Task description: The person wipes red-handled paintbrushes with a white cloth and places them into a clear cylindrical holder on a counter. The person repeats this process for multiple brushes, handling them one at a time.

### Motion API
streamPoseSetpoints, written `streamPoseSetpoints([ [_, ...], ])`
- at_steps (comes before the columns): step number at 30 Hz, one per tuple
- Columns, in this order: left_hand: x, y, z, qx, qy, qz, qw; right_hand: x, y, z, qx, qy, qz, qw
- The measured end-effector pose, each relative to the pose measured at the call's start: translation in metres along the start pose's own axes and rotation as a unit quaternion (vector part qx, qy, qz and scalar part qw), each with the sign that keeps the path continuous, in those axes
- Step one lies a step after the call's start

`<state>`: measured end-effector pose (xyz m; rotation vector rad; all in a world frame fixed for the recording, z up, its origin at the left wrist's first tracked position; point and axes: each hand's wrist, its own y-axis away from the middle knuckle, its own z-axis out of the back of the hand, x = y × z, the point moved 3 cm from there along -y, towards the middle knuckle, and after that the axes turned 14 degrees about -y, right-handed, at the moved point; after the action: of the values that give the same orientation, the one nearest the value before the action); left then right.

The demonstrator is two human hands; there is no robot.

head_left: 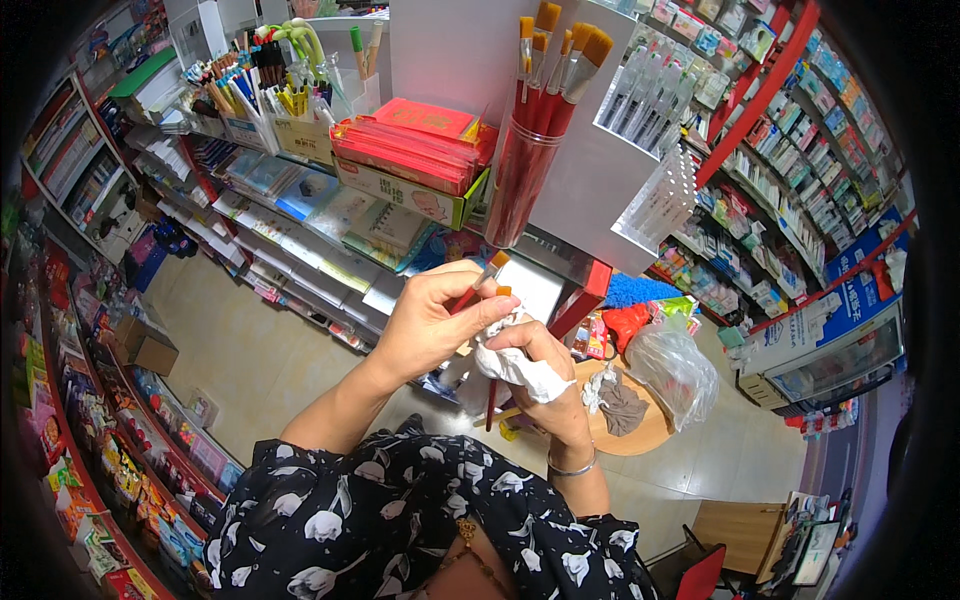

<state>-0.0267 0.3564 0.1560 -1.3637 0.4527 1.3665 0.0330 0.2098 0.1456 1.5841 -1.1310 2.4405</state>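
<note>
Two paintbrushes with orange bristles stick up from my left hand (424, 319): one brush (487, 274) tilts up to the right, and the shorter tip of the other brush (504, 291) shows beside my thumb. My right hand (551, 401) grips a crumpled white tissue (517, 367) just below, wrapped about a brush. A dark red handle (491, 405) comes out under the tissue; which brush it belongs to I cannot tell. Just beyond my hands, a clear plastic cylinder (517, 187) on the shelf top holds several red-handled brushes, bristles up.
A green box of red packets (405, 187) sits beside the cylinder. Further left are pen holders (300, 135). A round wooden stool (652, 439) at the right carries a brown cloth (624, 405) and a clear plastic bag (671, 367). Stocked shelves (112, 465) line the left.
</note>
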Motion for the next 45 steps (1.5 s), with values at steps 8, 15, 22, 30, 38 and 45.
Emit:
streamPoseSetpoints([
  [8, -0.013, -0.01, 0.02, -0.13, 0.031, -0.064, 0.989, -0.018, 0.019, -0.011, -0.031, -0.106, -0.022, 0.994],
  [15, -0.024, -0.022, 0.044, -0.181, 0.127, -0.044, 0.974, -0.027, 0.047, -0.012, -0.026, -0.197, -0.066, 0.978],
  [22, -0.037, -0.032, 0.054, -0.199, 0.214, -0.057, 0.955, -0.031, 0.056, -0.006, -0.061, -0.203, -0.065, 0.975],
  [30, -0.039, -0.036, 0.057, -0.204, 0.244, -0.033, 0.947, -0.023, 0.052, 0.004, -0.068, -0.25, -0.059, 0.964],
  [38, -0.057, -0.022, 0.023, -0.11, 0.07, -0.066, 0.989, -0.021, 0.037, 0.003, -0.084, -0.209, -0.041, 0.974],
  [45, -0.118, -0.083, 0.11, -0.301, 0.156, -0.319, 0.885, -0.039, 0.056, 0.007, -0.104, -0.172, -0.093, 0.975],
])
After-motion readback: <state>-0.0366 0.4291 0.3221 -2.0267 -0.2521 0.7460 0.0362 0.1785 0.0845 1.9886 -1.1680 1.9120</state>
